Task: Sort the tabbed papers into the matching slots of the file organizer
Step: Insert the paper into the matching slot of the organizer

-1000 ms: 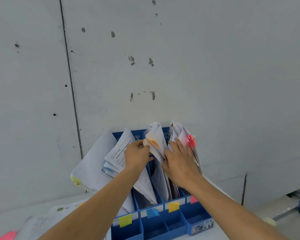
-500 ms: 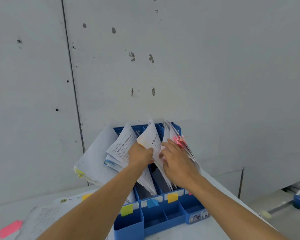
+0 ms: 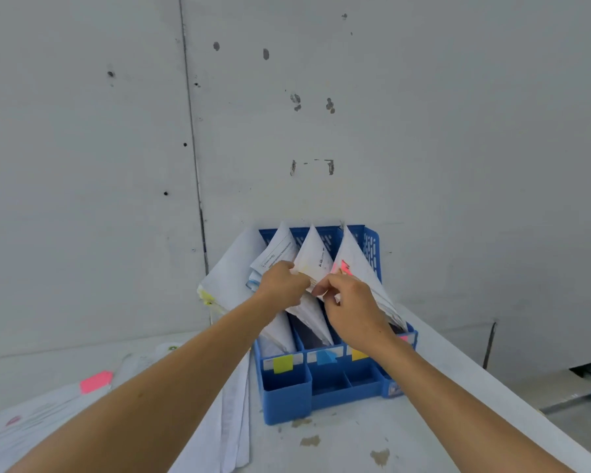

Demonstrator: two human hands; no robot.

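A blue file organizer (image 3: 287, 401) stands against the wall, its slots marked by a yellow tab (image 3: 283, 363), a blue tab (image 3: 325, 357) and an orange-yellow tab (image 3: 357, 354). Several white papers stand in the slots. My left hand (image 3: 280, 283) grips the orange-tabbed sheets (image 3: 313, 259) in a middle slot. My right hand (image 3: 350, 303) pinches the same sheets at their lower edge, beside the pink-tabbed papers (image 3: 354, 264) in the right slot. A yellow-tabbed stack (image 3: 231, 281) leans out at the left.
Loose papers (image 3: 41, 421) lie on the white table at the left, one with a pink tab (image 3: 95, 381). More sheets (image 3: 232, 425) hang down in front of the organizer's left side. The table's right edge (image 3: 512, 397) runs diagonally.
The bent, bunched papers now stand straight in their slots. Both hands have come closer together on the middle sheets. The view has tilted down slightly.
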